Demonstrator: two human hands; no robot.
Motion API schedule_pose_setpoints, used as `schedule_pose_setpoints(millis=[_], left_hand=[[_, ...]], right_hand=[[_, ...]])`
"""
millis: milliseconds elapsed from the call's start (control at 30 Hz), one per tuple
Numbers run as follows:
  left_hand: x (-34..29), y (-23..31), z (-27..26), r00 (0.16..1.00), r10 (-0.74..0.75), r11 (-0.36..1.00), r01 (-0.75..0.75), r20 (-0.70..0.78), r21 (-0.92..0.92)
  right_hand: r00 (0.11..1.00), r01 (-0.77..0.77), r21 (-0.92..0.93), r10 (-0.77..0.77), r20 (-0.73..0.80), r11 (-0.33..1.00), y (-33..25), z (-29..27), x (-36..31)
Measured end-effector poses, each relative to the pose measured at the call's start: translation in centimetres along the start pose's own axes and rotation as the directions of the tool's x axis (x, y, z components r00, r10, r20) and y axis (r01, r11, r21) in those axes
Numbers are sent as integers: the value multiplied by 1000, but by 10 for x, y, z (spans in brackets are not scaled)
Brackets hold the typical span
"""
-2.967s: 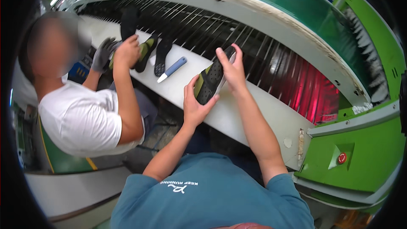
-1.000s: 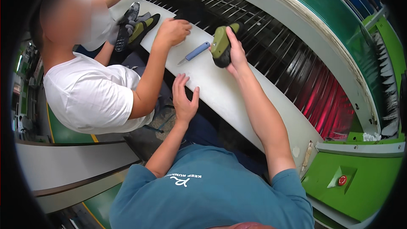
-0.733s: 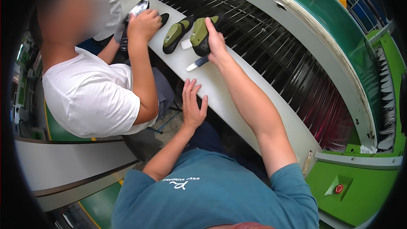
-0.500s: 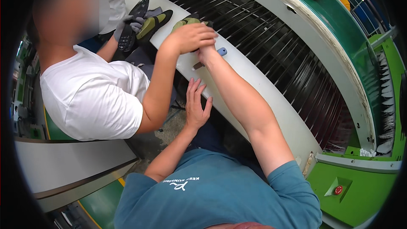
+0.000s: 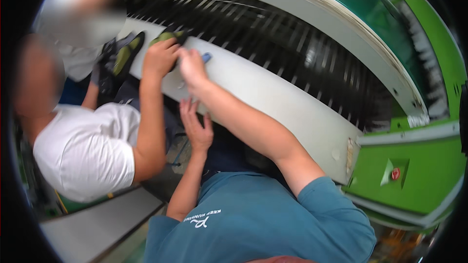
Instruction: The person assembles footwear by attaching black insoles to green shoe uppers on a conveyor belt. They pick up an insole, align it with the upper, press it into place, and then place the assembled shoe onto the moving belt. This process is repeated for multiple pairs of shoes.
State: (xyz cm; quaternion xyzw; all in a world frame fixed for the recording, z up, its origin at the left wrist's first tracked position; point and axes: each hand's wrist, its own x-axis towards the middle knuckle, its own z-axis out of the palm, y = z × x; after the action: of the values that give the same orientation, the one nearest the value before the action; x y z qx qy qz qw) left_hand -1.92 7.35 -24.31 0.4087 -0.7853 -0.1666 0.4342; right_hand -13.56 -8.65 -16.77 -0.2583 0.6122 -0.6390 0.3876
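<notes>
My left hand (image 5: pixel 197 129) is open at the near edge of the white table (image 5: pixel 253 92), fingers extended and holding nothing. My right hand (image 5: pixel 192 68) reaches across the tabletop; its fingers are smeared by motion and I cannot make out a hold. Just beyond it is the blue handle (image 5: pixel 206 57) of a tool, the rest of which is mostly covered by my hand. Right beside my hand, a co-worker's hand (image 5: pixel 165 53) is on a green and black shoe (image 5: pixel 168 35), partly hidden. Another green and black shoe (image 5: pixel 127 53) is farther left.
A co-worker in a white shirt (image 5: pixel 87 151) sits close on my left, with another person behind. Beyond the table runs a rack of dark metal rods (image 5: pixel 273 53), bordered by a curved white rim (image 5: pixel 336 24). A green machine housing with a red button (image 5: pixel 395 173) stands at right.
My view has swung, so the scene sits farther left. My right hand has come out from under the co-worker's hand and now shows beside it. My left hand stays open near the table edge.
</notes>
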Motion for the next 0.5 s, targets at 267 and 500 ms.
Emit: schedule_pose_setpoints(millis=[267, 500], left_hand=[[12, 50, -6, 995, 92, 995, -93, 37, 47], [66, 169, 51, 924, 341, 875, -244, 172, -419]], right_hand=[[927, 373, 39, -374, 25, 927, -35, -203, -109], [503, 472, -631, -776, -380, 616, -12, -382, -104]])
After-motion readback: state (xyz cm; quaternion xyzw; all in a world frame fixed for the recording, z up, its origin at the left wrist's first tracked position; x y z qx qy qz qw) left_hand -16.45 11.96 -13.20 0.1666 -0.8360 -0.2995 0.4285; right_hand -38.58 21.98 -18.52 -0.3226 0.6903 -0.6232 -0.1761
